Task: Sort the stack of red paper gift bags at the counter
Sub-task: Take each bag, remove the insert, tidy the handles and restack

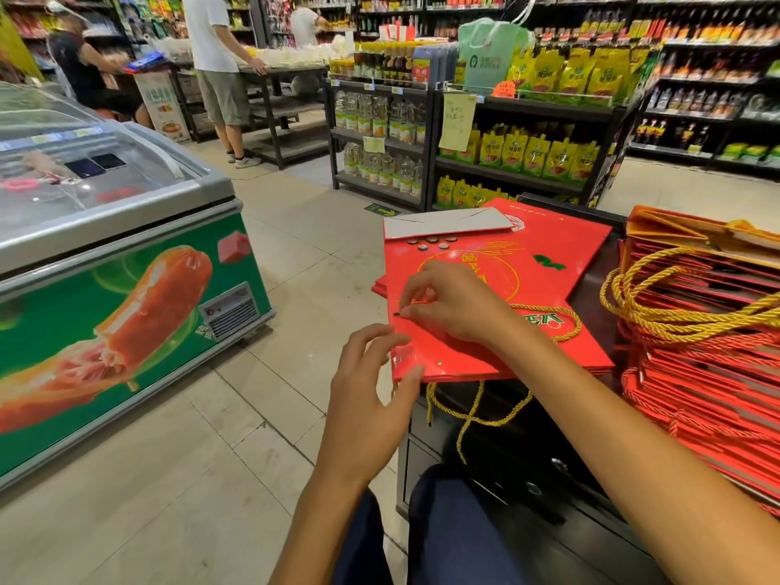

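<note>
A flat red paper gift bag [544, 285] with gold print lies on top of a small pile on the dark counter [591, 297]. My right hand [451, 301] rests on it and pinches the black tip of its gold cord handle [565, 323]. My left hand [371, 386] sits at the bag's near left corner, thumb touching the edge, fingers relaxed. A tall stack of folded red bags [709, 373] with tangled gold cords stands at the right. More gold cord [472, 411] hangs over the counter's front.
A chest freezer [118, 255] with a green sausage picture stands to the left across the tiled aisle. Shelves of yellow pouches [536, 154] and bottled oil stand behind the counter. A person in shorts [219, 73] stands at a far table. My knees are below the counter.
</note>
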### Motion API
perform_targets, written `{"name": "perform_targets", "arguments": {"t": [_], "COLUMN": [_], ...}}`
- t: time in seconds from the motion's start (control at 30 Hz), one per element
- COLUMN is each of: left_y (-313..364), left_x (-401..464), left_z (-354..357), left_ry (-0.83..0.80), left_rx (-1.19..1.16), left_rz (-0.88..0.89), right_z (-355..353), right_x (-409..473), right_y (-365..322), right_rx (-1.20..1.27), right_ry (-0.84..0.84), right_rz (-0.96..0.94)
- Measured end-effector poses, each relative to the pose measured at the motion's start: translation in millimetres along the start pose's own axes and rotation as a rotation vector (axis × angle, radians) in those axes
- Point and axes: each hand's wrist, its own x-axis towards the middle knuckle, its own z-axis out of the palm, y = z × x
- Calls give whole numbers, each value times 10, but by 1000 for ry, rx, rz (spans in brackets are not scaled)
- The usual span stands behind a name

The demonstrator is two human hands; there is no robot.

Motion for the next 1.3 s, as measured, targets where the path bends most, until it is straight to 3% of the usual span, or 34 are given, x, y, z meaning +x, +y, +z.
{"name": "perform_targets", "arguments": {"t": [0.23,0.43,0.93,1.1,1.3], "left_y": [-41,-37,-11,32,60], "left_x": [-5,12,20,43,106], "left_z": [72,92,139,147,126], "left_ry": [-8,27,117,171,258], "left_rx": [30,-56,-86,-73,-94], "left_rz": [54,-44,-32,32,45], "right_z": [-266,-393,-538,-559,-553], "right_x": [-402,-621,-569,-554,-673], "right_y": [20,-3,-267,-333,-276], "right_rx": [197,139,-64,-59,62], "right_ry": [59,-90,-179,-127,-59], "right_rz": [-56,-110,-245,-313,-267]}}
